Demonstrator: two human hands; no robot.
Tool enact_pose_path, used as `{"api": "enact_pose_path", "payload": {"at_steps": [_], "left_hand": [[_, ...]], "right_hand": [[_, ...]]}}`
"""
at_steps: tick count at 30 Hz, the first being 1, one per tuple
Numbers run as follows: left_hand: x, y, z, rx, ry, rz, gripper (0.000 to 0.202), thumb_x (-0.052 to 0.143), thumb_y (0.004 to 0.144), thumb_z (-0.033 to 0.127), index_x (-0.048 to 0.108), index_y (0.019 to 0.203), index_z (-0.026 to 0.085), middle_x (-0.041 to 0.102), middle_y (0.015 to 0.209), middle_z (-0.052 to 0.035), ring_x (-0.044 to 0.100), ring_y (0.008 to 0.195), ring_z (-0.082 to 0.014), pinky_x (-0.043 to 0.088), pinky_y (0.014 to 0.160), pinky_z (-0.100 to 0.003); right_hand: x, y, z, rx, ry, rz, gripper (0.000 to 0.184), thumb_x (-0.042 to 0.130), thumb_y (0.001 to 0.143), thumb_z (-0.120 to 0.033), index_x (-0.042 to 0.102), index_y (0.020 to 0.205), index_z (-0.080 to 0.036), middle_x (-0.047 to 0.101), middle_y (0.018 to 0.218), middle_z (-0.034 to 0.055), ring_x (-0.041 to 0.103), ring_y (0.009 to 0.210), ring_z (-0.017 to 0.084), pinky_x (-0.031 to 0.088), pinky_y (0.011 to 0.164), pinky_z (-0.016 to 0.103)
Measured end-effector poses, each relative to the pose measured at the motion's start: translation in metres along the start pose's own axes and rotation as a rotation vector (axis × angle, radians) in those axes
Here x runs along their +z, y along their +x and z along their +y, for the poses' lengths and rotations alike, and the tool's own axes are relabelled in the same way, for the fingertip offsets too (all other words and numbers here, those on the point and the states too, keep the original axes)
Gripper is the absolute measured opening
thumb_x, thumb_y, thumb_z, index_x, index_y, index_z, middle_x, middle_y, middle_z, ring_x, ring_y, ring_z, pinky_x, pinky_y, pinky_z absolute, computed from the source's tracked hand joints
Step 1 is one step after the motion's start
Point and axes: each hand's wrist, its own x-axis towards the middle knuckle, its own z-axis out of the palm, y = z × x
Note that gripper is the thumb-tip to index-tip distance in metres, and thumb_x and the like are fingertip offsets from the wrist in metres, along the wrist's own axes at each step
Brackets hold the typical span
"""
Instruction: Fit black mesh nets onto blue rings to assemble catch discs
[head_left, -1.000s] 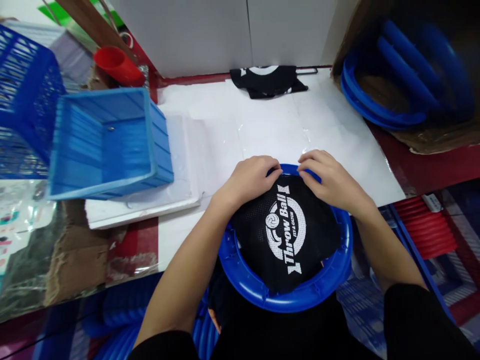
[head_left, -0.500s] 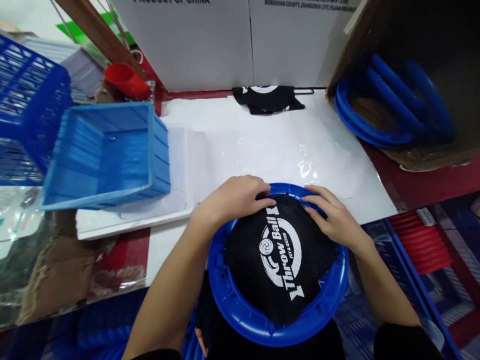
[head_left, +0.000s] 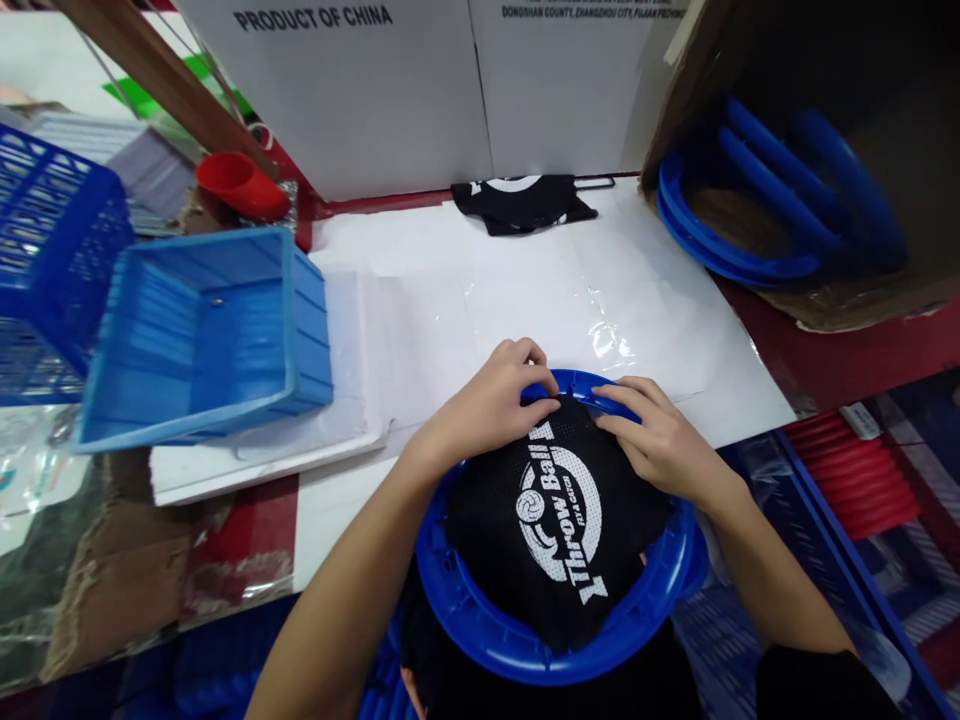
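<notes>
A blue plastic ring (head_left: 495, 640) rests at the table's front edge, over my lap. Across its opening lies a black mesh cloth (head_left: 487, 520) printed "Throw Ball" in white. My left hand (head_left: 517, 390) grips the ring's far rim, thumb on the cloth's edge and fingers over the outside. To its right, my right hand (head_left: 656, 435) is closed round the same rim, fingertips at the cloth's border. Part of a second blue rim (head_left: 699, 565) shows beyond the ring's right side.
An open blue bin (head_left: 202, 330) stands left on a white foam slab (head_left: 262, 470). Another black cloth (head_left: 517, 205) lies by the white cartons (head_left: 405, 110). At right, a cardboard box (head_left: 840, 310) holds several blue rings (head_left: 739, 265). A red cup (head_left: 244, 185) sits behind the bin.
My left hand has shifted slightly right along the far rim, and my right hand slightly left, so they are closer together. The view has tilted a little.
</notes>
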Motion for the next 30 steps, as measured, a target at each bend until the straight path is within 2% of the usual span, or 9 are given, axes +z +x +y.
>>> {"api": "enact_pose_path", "payload": {"at_steps": [5, 8, 11, 15, 18, 26, 30], "left_hand": [[0.006, 0.004, -0.002, -0.157, -0.111, 0.012, 0.009, 0.073, 0.093, 0.029, 0.077, 0.089, 0.022, 0.062, 0.118, -0.0071, 0.061, 0.115, -0.0280, 0.050, 0.114, -0.052], [0.008, 0.007, -0.005, -0.194, -0.149, -0.020, 0.012, 0.068, 0.095, 0.028, 0.075, 0.088, 0.022, 0.064, 0.114, -0.0075, 0.063, 0.113, -0.0276, 0.050, 0.113, -0.053], [0.007, 0.008, -0.007, -0.213, -0.173, -0.033, 0.014, 0.064, 0.096, 0.028, 0.073, 0.088, 0.021, 0.066, 0.113, -0.0079, 0.064, 0.110, -0.0267, 0.051, 0.112, -0.052], [0.007, 0.009, -0.007, -0.207, -0.171, -0.030, 0.013, 0.061, 0.096, 0.027, 0.070, 0.088, 0.022, 0.067, 0.109, -0.0081, 0.063, 0.110, -0.0271, 0.051, 0.110, -0.052], [0.007, 0.010, -0.006, -0.198, -0.149, -0.030, 0.013, 0.058, 0.097, 0.027, 0.067, 0.089, 0.022, 0.069, 0.107, -0.0081, 0.063, 0.109, -0.0276, 0.051, 0.108, -0.051], [0.006, 0.010, -0.006, -0.196, -0.141, -0.034, 0.014, 0.061, 0.097, 0.030, 0.068, 0.089, 0.022, 0.071, 0.107, -0.0072, 0.064, 0.111, -0.0273, 0.051, 0.108, -0.049], [0.006, 0.010, -0.004, -0.202, -0.161, -0.023, 0.014, 0.062, 0.096, 0.031, 0.072, 0.092, 0.022, 0.073, 0.108, -0.0071, 0.065, 0.111, -0.0269, 0.051, 0.109, -0.049]], "right_hand": [[-0.004, 0.008, -0.001, 0.023, -0.007, -0.092, 0.039, 0.050, 0.102, -0.007, 0.078, 0.125, -0.023, 0.068, 0.146, 0.0145, 0.058, 0.130, 0.036, 0.061, 0.106, 0.064], [-0.006, 0.017, -0.005, 0.066, 0.057, -0.163, 0.032, 0.053, 0.107, -0.019, 0.076, 0.129, -0.023, 0.065, 0.152, 0.0126, 0.056, 0.134, 0.036, 0.059, 0.109, 0.064], [-0.005, 0.027, -0.009, 0.131, 0.104, -0.194, 0.025, 0.057, 0.109, -0.032, 0.078, 0.121, -0.025, 0.065, 0.153, 0.0098, 0.056, 0.135, 0.036, 0.057, 0.111, 0.065], [0.002, 0.034, -0.012, 0.175, 0.143, -0.120, 0.016, 0.062, 0.107, -0.027, 0.077, 0.102, -0.024, 0.070, 0.142, 0.0098, 0.060, 0.127, 0.034, 0.056, 0.109, 0.063], [0.007, 0.033, -0.010, 0.184, 0.168, -0.067, 0.007, 0.069, 0.102, -0.020, 0.073, 0.098, -0.024, 0.072, 0.137, 0.0101, 0.061, 0.125, 0.034, 0.057, 0.106, 0.061], [0.009, 0.031, -0.008, 0.205, 0.214, -0.019, 0.011, 0.072, 0.098, -0.021, 0.066, 0.091, -0.026, 0.076, 0.129, 0.0077, 0.063, 0.122, 0.033, 0.056, 0.103, 0.057], [0.009, 0.032, -0.009, 0.242, 0.272, 0.049, 0.014, 0.066, 0.102, -0.024, 0.061, 0.090, -0.026, 0.078, 0.115, 0.0082, 0.067, 0.114, 0.030, 0.055, 0.101, 0.055]]}}
